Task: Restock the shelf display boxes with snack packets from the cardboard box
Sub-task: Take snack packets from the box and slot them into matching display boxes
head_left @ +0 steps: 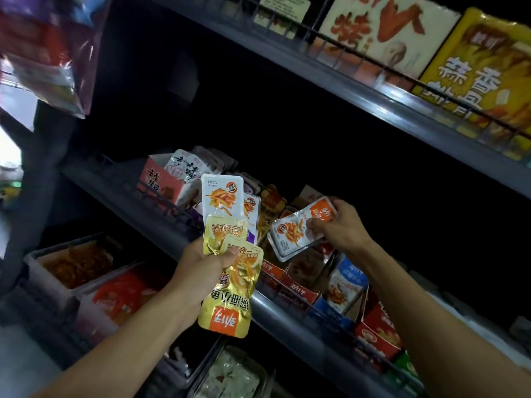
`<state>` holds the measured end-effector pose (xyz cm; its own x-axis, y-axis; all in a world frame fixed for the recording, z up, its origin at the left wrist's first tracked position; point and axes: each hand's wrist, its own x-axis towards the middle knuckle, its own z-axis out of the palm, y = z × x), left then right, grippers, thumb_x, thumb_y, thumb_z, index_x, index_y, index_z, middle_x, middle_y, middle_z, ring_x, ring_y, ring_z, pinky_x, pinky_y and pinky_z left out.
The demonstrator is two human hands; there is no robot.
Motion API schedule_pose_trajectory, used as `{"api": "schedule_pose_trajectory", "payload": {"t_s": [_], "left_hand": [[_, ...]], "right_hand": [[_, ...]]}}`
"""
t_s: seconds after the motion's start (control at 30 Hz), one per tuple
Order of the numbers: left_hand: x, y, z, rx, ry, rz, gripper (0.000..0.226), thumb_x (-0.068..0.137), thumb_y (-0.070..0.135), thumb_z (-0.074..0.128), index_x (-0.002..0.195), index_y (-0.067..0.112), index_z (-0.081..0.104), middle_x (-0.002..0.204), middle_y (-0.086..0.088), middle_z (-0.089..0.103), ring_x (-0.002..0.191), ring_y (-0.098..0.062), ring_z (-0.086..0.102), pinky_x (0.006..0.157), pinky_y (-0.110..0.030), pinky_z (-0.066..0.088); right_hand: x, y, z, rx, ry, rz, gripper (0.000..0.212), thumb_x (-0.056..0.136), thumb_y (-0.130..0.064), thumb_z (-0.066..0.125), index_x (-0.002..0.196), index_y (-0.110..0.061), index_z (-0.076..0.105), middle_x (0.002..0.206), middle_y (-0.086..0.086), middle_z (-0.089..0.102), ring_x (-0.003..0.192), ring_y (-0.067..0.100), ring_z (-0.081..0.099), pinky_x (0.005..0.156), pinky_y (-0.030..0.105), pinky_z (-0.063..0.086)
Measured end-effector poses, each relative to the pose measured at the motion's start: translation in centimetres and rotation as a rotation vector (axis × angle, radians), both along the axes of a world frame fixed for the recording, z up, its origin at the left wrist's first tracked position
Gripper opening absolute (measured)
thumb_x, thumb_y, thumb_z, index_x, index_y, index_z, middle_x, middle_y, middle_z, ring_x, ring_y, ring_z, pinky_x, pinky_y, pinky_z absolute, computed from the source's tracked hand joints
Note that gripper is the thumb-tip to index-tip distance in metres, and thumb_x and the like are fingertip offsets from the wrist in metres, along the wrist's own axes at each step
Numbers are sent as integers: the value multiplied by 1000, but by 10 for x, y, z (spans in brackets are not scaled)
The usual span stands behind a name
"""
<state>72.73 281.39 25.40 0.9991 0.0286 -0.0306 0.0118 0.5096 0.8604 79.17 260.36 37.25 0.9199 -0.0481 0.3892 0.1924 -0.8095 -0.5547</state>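
My left hand [201,268] grips a fan of snack packets: gold ones [230,297] low down and a white one [222,195] sticking up. My right hand [339,222] pinches a single white and orange packet [296,231] over the row of display boxes on the middle shelf. A pink display box [162,182] with white packets stands at the left of that shelf. Red display boxes [298,285] and a blue display box [339,308] sit below my right hand. The cardboard box is out of sight.
A wire rail [172,205] runs along the middle shelf's front edge. The upper shelf [373,96] carries large snack boxes behind its own rail. Trays [77,262] of packets fill the lower shelf. A blurred bag [48,53] hangs at the top left.
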Motion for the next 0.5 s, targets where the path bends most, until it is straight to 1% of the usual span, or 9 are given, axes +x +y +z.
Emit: {"api": "schedule_pose_trajectory", "payload": {"t_s": [0.07,0.1,0.17,0.23,0.3,0.37,0.43,0.47,0.5], "left_hand": [[3,2,0,1,-6,-4,16,93,11,66,106,19,70,91,0,78,80,-22,75,66,-35,57],[4,3,1,-1,-11,-6,16,93,11,66,106,19,70,91,1,78,80,-22,75,66,-35,57],[6,4,2,3,-28,-16,15,93,11,65,104,20,70,90,2,78,79,-20,75,68,-35,58],[8,4,3,12,-41,-28,16,94,11,64,103,22,70,91,2,78,80,-20,75,69,-36,58],[10,3,2,18,-49,-39,16,94,11,64,103,23,70,93,2,78,83,-20,75,72,-38,58],[11,3,1,22,-55,-48,16,94,10,64,103,22,70,94,2,77,85,-20,75,76,-40,58],[11,2,-1,21,-56,-55,16,94,10,63,102,21,70,92,2,78,82,-19,75,73,-37,57],[11,2,-3,21,-53,-55,16,94,9,63,101,21,71,91,2,78,82,-20,75,72,-37,57],[10,2,-5,24,-48,-52,16,94,9,63,101,22,71,91,2,78,83,-21,75,74,-39,58]], "right_hand": [[8,2,0,-65,39,-14,32,89,-10,69,112,-13,48,100,0,59,97,22,63,81,33,54],[11,3,-1,-103,58,-15,34,88,-10,70,115,-13,49,101,0,59,99,23,63,81,33,54],[18,5,-4,-188,79,2,47,88,-9,70,129,-9,47,108,3,59,102,24,63,84,35,55],[24,8,-11,-250,107,16,61,87,-10,72,140,-9,41,114,6,58,100,23,62,83,33,54],[28,11,-18,-308,139,19,69,85,-13,74,143,-10,38,121,8,58,96,19,57,79,30,51],[32,12,-24,-313,172,21,73,83,-14,77,144,-12,37,129,11,56,98,19,56,71,24,52],[33,12,-26,-303,190,15,76,81,-14,78,145,-12,37,133,10,54,103,20,57,62,15,47],[33,12,-26,-320,183,4,78,79,-17,80,145,-13,37,134,9,54,105,20,56,64,16,47],[34,10,-27,-352,164,-10,80,77,-21,82,144,-13,38,134,8,54,109,20,57,71,19,48]]}}
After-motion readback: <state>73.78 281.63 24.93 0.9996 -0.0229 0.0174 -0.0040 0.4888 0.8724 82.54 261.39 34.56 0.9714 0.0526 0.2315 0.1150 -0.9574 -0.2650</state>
